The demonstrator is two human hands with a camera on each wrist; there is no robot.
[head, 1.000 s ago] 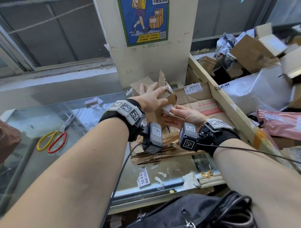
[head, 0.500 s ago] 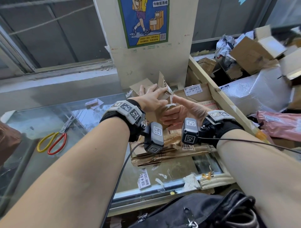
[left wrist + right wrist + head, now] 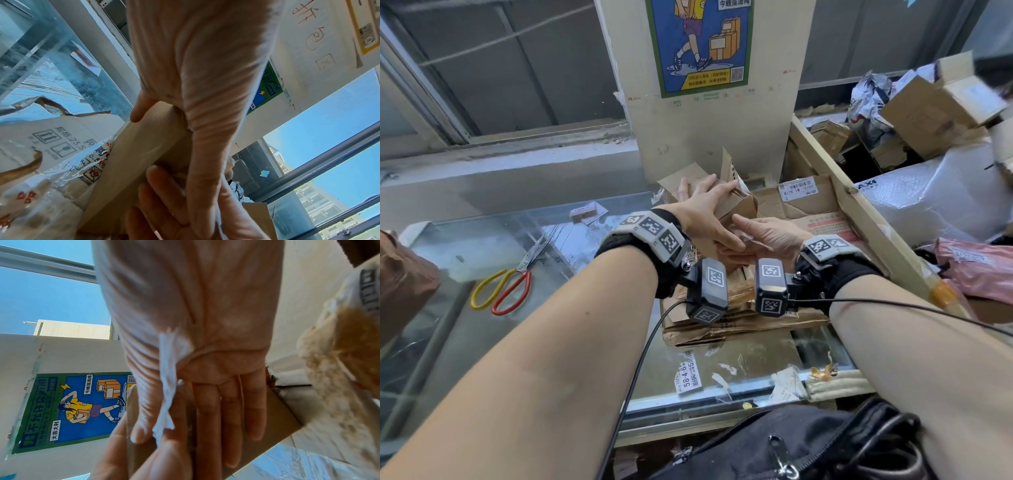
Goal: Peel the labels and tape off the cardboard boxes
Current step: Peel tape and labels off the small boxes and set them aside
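Pale pillar bearing a blue poster, windows either side. Glass-topped counter below; daylight, blue sky outside.
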